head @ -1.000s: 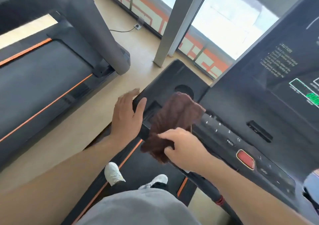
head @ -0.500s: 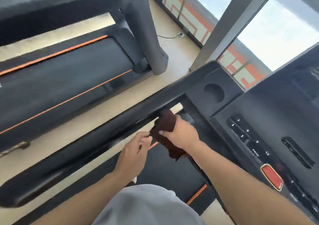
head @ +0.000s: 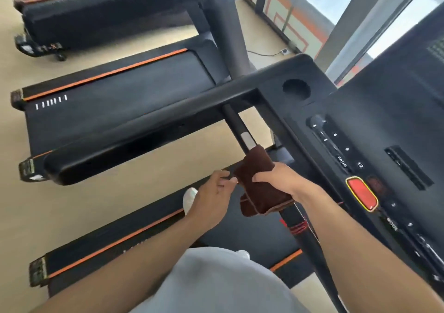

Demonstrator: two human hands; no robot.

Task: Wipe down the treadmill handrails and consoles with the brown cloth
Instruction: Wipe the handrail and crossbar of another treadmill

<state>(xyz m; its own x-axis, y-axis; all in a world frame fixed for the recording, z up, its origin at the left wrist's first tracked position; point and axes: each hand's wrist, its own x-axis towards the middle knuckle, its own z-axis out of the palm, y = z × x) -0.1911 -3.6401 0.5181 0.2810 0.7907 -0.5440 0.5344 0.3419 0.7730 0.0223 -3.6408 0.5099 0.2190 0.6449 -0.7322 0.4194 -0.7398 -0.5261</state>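
Since the earlier frame, the brown cloth (head: 258, 187) has slid down the inner handrail bar (head: 242, 133) toward the person. The right hand (head: 280, 179) grips it wrapped round the bar; the left hand (head: 213, 192), fingers loosely curled, touches the cloth's edge. Judging by this, wiping is midway: the side handrail (head: 134, 135) and console (head: 360, 144) look still to do.
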